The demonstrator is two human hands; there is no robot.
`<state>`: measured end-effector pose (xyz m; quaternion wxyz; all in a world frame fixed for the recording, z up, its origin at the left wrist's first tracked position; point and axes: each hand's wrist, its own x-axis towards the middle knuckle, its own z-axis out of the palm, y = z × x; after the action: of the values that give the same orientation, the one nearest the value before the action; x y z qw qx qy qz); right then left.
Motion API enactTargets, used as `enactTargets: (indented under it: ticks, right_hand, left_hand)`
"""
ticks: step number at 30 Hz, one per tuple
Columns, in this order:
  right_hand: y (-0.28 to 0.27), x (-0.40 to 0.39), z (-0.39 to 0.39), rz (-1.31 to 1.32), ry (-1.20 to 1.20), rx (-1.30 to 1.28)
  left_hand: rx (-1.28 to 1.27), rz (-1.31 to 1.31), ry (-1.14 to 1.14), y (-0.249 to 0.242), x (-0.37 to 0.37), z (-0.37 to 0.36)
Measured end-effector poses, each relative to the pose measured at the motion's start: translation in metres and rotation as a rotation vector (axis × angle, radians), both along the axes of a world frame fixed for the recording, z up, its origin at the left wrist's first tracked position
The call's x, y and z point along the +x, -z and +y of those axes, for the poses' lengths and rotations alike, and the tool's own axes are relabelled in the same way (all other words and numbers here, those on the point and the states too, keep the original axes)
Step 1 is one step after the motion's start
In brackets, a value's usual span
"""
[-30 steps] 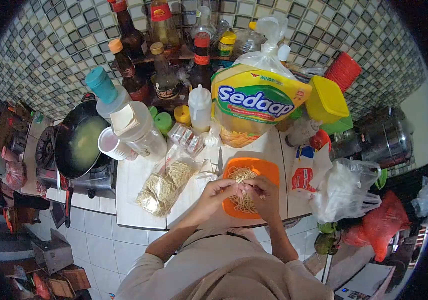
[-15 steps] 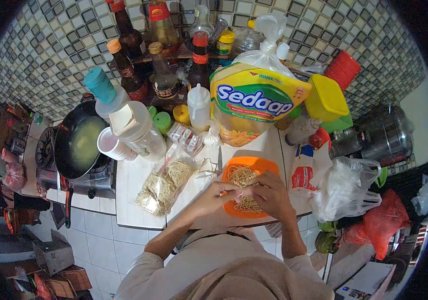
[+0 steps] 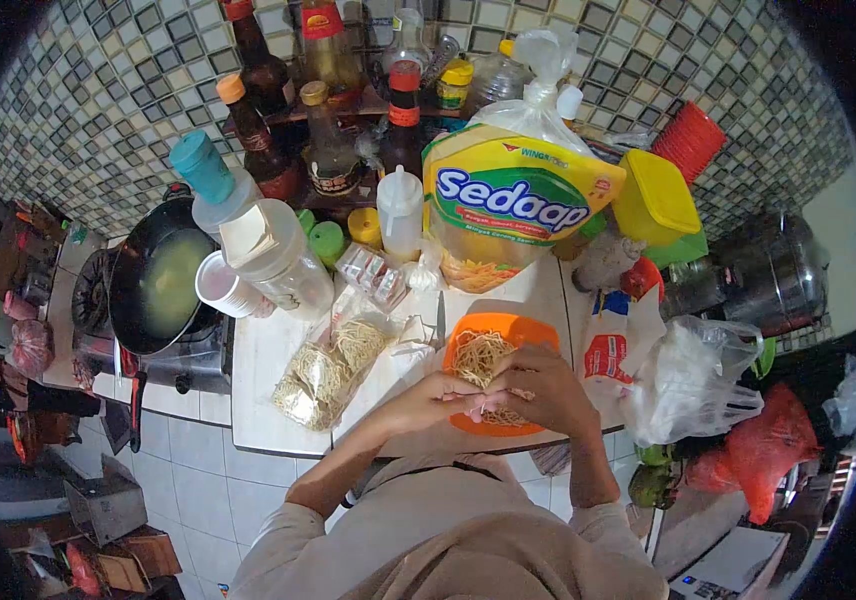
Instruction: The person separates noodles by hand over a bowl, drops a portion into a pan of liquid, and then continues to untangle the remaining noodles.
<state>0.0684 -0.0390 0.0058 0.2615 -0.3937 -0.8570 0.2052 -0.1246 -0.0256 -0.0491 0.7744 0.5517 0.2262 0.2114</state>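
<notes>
Both hands meet over an orange plastic dish point(image 3: 533, 328) that holds dry yellow noodles point(image 3: 478, 352). The fingers of my left hand point(image 3: 433, 402) are pinched together at the tips. My right hand point(image 3: 546, 388) curls in from the other side, its fingertips touching the left ones. A small pinkish piece shows between them, mostly covered by the fingers; I cannot make out what it is. Left of the dish lies a clear bag of dry noodle cakes point(image 3: 323, 378). A knife blade point(image 3: 440, 312) and a crumpled whitish wrapper point(image 3: 415, 332) lie just behind my left hand.
A wok point(image 3: 128, 320) with pale oil sits on the stove at left. Behind the dish stand a Sedaap oil pouch point(image 3: 518, 200), a squeeze bottle point(image 3: 400, 215) and a clear jar point(image 3: 293, 270). Stacked cups point(image 3: 228, 285) are at left, a white plastic bag point(image 3: 693, 385) at right.
My hands have drawn closer together over the dish, and the pinkish piece between the fingertips is more covered. The things on the table have stayed put.
</notes>
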Motion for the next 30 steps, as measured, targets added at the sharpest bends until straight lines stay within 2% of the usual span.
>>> enactTargets:
  ticks: [3, 7, 9, 13, 15, 19, 24, 30]
  right_hand:
    - [0.001, 0.003, 0.001, -0.006, -0.050, -0.078]
    - [-0.004, 0.002, 0.005, -0.008, -0.153, -0.027]
    - [0.003, 0.004, 0.006, 0.130, -0.165, -0.213]
    - [0.003, 0.000, 0.003, 0.263, -0.013, -0.392]
    - [0.009, -0.002, 0.004, 0.342, 0.095, -0.355]
    - [0.023, -0.003, -0.001, 0.387, 0.168, -0.371]
    - [0.029, -0.006, -0.008, 0.453, 0.286, -0.424]
    - [0.024, -0.020, -0.013, 0.499, 0.304, -0.405]
  left_hand:
    - [0.064, 0.043, 0.050, -0.007, -0.002, 0.000]
    - [0.163, 0.138, 0.112, -0.010, -0.006, 0.006]
    - [0.212, 0.066, 0.227, -0.010, -0.008, 0.009]
    - [0.110, -0.027, 0.183, -0.011, -0.006, 0.006]
    - [-0.058, -0.143, 0.131, -0.009, -0.005, 0.003]
    - [-0.052, -0.146, 0.012, -0.011, -0.004, 0.002]
    - [-0.036, -0.057, -0.267, -0.016, -0.002, 0.001]
    - [0.019, -0.065, -0.482, -0.006, -0.001, 0.001]
